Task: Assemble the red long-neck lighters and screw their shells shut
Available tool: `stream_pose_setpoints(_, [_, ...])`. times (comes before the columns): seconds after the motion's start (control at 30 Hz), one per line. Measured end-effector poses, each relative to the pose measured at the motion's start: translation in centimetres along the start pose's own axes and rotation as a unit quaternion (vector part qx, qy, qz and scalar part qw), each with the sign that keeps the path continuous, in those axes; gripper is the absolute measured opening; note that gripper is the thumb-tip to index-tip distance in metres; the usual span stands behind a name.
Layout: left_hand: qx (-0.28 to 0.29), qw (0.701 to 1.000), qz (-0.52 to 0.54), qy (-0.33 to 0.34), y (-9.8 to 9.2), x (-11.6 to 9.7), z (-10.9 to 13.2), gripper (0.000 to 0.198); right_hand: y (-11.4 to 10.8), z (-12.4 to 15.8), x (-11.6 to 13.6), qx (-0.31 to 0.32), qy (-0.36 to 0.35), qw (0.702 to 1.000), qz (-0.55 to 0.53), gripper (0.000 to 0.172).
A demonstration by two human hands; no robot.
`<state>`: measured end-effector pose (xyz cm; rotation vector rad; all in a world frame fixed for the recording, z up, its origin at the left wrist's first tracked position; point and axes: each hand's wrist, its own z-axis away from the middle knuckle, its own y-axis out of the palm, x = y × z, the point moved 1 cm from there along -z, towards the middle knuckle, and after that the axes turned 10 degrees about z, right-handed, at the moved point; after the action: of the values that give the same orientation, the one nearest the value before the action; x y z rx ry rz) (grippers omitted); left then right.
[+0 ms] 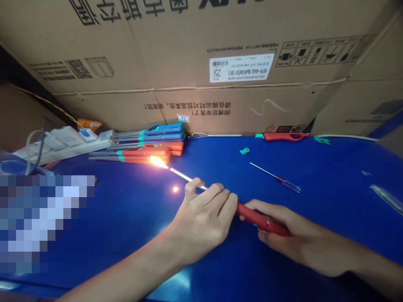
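Both my hands hold a long-nozzled red utility lighter (261,219) above the blue workbench (126,218). My left hand (201,218) wraps the lighter's front end, where the metal nozzle (182,175) meets the red body. My right hand (292,237) grips the red handle at the rear. A bright flame (157,162) burns at the nozzle tip, close to a group of stacked red and blue lighters (151,143). A small screwdriver (275,178) with a clear handle lies beyond my hands. Part of the lighter's body is hidden by my fingers.
Large cardboard boxes (201,54) form a wall along the far edge of the bench. A power strip (63,144) with plugs and cables sits at the left. Another red lighter (285,136) and a small teal part (244,151) lie towards the back. A pixelated patch (40,222) covers the left foreground.
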<state>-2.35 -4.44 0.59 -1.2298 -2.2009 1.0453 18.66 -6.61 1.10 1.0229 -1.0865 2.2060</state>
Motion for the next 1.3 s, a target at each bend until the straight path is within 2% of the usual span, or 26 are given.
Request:
stream_pose_setpoints(0.33, [0.005,1.0,0.011,-0.004,0.0,0.1,0.0,0.035,-0.1,-0.1,-0.3,0.009,-0.002,1.0,-0.01,0.033])
stream_pose_setpoints(0.57, [0.007,1.0,0.012,-0.006,0.1,0.1,0.1,0.035,0.0,-0.1,-0.6,0.002,0.001,0.999,0.036,0.029])
stream_pose_setpoints(0.8, [0.024,0.999,0.024,-0.008,0.7,0.8,0.2,0.031,0.5,-0.4,-0.7,-0.011,0.039,0.999,0.014,0.049])
stream_pose_setpoints(1.0, [0.002,1.0,0.001,0.004,1.2,2.4,0.3,0.03,0.8,-1.4,1.4,-0.009,0.018,1.0,-0.015,0.033])
stream_pose_setpoints(1.17, [0.012,1.0,-0.014,-0.014,0.7,3.8,0.4,0.029,1.6,-2.7,3.0,-0.012,0.026,0.998,-0.047,0.042])
stream_pose_setpoints(1.3, [0.021,0.999,-0.016,-0.022,0.1,4.2,0.6,0.03,1.9,-3.2,3.4,0.007,0.025,0.998,-0.051,0.045])
